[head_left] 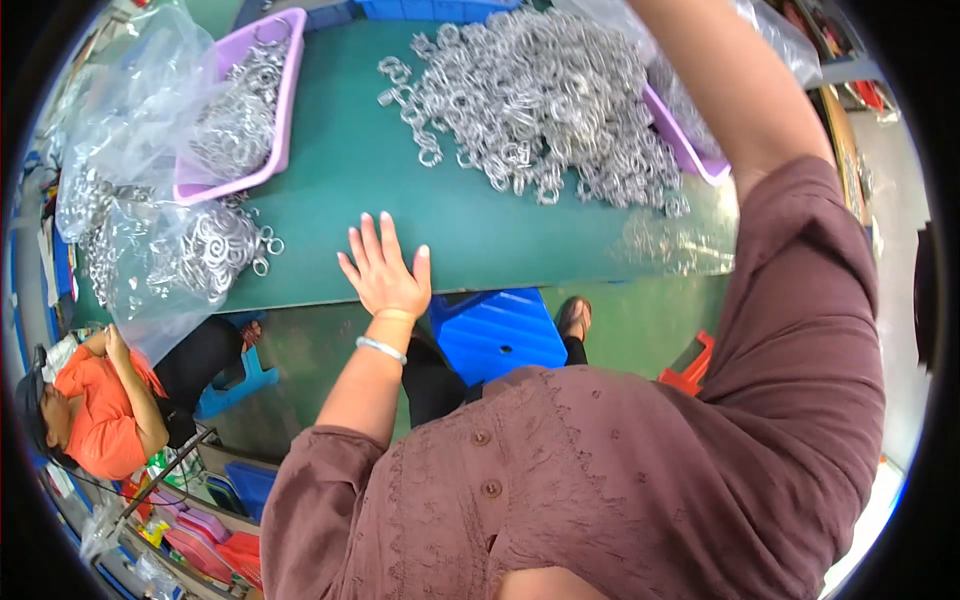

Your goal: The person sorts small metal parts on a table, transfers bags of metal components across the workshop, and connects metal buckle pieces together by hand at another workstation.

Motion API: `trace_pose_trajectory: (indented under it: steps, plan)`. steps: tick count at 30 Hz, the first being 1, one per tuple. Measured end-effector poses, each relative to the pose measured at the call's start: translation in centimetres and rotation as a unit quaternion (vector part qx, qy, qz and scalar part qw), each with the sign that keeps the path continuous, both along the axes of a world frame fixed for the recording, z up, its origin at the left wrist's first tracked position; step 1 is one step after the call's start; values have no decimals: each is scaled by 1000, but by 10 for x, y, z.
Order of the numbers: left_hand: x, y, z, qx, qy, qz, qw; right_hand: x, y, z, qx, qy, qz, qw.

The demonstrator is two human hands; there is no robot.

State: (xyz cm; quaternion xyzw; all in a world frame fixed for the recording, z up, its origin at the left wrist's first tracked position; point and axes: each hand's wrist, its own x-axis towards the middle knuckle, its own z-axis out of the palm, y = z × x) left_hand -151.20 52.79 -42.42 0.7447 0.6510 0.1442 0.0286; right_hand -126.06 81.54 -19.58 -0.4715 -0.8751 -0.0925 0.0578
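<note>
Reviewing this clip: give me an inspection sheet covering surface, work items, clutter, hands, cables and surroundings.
Surface: green tabletop.
Work items: loose pile of silver metal rings; more in the left purple tray; right purple tray partly hidden.
Clutter: clear plastic bags around the left tray.
Hands: left hand palm down, fingers spread, holding nothing visible; right hand out of view, its forearm crossing the upper edge.
Cables: nothing seen on the tabletop.
Surroundings: blue stool; seated person in orange at left.

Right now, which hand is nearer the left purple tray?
Left. The left hand is spread over the green table, right of the left purple tray; the right hand is out of frame, its forearm farther right.
</note>
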Motion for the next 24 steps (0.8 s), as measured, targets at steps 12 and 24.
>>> trace_pose_trajectory:
  steps: [12,24]
  plan:
    - [-12,-24,-9,116,6,40,992,140,-330,-21,-300,297,6,906]
    - [0,-233,-225,-578,-428,382,580,266,-497,-393,-547,617,-484,293]
